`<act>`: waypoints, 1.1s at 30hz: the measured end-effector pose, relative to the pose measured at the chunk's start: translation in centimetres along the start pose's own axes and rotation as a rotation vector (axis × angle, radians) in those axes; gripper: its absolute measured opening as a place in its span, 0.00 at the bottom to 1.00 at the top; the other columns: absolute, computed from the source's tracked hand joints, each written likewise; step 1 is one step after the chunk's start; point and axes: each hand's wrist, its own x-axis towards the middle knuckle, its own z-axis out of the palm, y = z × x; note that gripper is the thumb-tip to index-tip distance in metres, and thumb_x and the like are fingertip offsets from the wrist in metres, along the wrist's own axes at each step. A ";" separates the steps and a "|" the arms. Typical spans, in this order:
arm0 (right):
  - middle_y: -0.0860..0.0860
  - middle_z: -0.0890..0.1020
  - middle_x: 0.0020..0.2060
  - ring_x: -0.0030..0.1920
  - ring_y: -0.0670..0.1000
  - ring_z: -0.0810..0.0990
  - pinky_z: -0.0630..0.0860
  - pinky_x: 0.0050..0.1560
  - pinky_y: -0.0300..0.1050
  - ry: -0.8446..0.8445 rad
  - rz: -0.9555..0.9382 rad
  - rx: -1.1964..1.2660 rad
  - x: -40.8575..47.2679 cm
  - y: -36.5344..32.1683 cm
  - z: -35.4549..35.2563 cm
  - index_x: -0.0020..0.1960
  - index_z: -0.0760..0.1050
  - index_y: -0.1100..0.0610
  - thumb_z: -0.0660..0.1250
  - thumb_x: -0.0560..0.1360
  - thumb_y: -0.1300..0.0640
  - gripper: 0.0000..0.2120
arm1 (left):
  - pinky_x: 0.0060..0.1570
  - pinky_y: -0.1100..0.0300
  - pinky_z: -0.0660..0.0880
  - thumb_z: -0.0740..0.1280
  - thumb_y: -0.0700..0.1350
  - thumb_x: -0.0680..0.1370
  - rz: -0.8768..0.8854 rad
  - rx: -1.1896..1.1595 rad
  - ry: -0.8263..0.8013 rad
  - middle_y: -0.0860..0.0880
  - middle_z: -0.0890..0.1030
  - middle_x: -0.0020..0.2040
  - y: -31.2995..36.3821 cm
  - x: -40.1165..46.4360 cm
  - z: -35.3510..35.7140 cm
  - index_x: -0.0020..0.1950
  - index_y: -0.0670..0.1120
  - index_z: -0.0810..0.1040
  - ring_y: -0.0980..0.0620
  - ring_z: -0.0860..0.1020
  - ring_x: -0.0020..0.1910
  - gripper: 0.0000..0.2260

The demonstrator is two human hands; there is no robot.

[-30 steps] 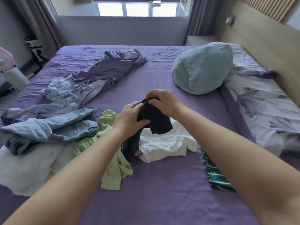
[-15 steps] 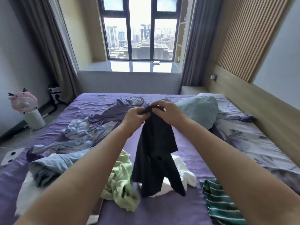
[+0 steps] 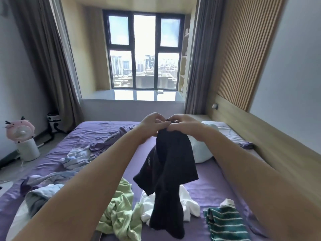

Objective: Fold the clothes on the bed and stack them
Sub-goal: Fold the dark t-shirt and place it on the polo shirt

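Hands meet high over the bed (image 3: 107,134), the left hand (image 3: 150,122) and the right hand (image 3: 182,124) each pinching the top edge of a black garment (image 3: 171,173) with curled fingers, almost touching one another. Held this way, the cloth hangs free and unfurls under its own weight, probably so the person can find its shape before folding; small pale lettering shows on one dangling part. Its lower end hangs just above or against a white garment (image 3: 188,204) lying crumpled on the purple sheet, though contact cannot be told. Beside that lie a light green garment (image 3: 119,211) and a green striped garment (image 3: 225,223), with bluish clothes (image 3: 43,192) heaped further left. None looks folded and no stack shows, so the task seems at its start.
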 end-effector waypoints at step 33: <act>0.53 0.83 0.45 0.43 0.51 0.83 0.79 0.48 0.45 -0.203 0.011 0.123 -16.8 10.3 -0.6 0.52 0.75 0.57 0.73 0.68 0.41 0.23 | 0.31 0.62 0.75 0.54 0.36 0.79 -0.076 0.343 0.355 0.48 0.75 0.64 6.9 -10.6 12.9 0.71 0.52 0.69 0.53 0.76 0.37 0.23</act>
